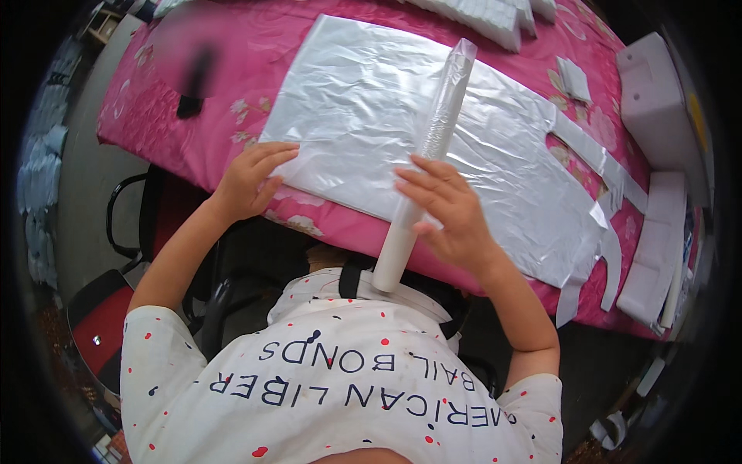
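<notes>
A flat layer of thin, shiny whitish plastic [348,100], apron-shaped with straps at its right end, lies spread across the table. Across it, slanting from far to near, is a white tube [398,255] with clear plastic film [446,116] around its far part. The tube's near end juts past the table edge against my shirt. My right hand [448,205] rests over the tube, fingers stretched and thumb apart. At the plastic's near left corner is my left hand [251,179], its fingers extended along the sheet and thumb apart, holding nothing that I can see.
A pink flowered cloth [174,147] covers the table. White foam boxes [653,100] stand at the right edge. Folded white bundles [495,19] lie at the far side, with a small white packet [573,80] nearer. A red and black chair [100,325] stands left.
</notes>
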`<state>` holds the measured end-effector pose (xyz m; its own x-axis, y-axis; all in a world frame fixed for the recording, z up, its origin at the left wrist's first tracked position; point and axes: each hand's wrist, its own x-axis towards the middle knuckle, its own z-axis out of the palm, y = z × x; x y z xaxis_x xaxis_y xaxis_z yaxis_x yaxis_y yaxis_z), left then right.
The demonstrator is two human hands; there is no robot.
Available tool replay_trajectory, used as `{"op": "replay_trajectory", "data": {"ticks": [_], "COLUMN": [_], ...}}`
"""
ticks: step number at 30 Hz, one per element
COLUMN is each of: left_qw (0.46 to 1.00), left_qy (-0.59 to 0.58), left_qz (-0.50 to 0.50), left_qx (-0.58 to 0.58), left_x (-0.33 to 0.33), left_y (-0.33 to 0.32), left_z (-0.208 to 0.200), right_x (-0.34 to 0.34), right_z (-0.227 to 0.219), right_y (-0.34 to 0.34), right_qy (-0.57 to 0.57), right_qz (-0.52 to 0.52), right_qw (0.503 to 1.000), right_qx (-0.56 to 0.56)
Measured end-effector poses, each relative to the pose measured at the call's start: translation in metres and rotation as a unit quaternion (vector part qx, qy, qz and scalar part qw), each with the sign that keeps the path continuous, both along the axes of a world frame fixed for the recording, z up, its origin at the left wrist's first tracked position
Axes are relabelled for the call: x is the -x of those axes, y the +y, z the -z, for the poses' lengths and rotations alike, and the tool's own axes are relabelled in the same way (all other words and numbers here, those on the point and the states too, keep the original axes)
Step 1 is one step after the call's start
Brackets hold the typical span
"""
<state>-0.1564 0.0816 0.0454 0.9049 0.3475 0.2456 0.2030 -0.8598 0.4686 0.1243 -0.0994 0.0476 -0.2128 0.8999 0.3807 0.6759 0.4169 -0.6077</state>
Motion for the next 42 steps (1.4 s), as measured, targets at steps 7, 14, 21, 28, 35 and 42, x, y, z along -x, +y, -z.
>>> {"op": "replay_trajectory", "data": {"ticks": [7, 14, 21, 28, 35, 42], "left_qw": [1.0, 0.974, 0.933, 0.889, 0.756, 0.591], "left_qy": [0.003, -0.055, 0.015, 0.041, -0.108, -0.114], "left_qz": [-0.023, -0.141, -0.319, -0.361, -0.241, -0.041], "left_qx": [-0.014, 0.168, 0.166, 0.279, 0.599, 0.798], "left_x": [0.031, 0.045, 0.03, 0.033, 0.011, -0.02], "left_y": [-0.018, -0.055, -0.074, -0.076, -0.097, -0.092], "left_z": [0.009, 0.013, 0.014, 0.026, 0.016, -0.011], "right_x": [-0.018, 0.02, 0.141, 0.147, 0.103, 0.054], "right_z": [0.021, 0.039, 0.045, 0.056, 0.048, 0.006], "right_y": [0.013, 0.083, 0.176, 0.181, 0.163, 0.12], "right_qy": [-0.206, -0.184, -0.083, 0.076, 0.51, 0.672], "right_qz": [0.006, -0.093, 0.018, 0.222, 0.207, -0.018], "right_qw": [0.978, 0.979, 0.995, 0.967, 0.828, 0.716], "right_qx": [0.038, 0.006, -0.047, -0.099, 0.105, 0.189]}}
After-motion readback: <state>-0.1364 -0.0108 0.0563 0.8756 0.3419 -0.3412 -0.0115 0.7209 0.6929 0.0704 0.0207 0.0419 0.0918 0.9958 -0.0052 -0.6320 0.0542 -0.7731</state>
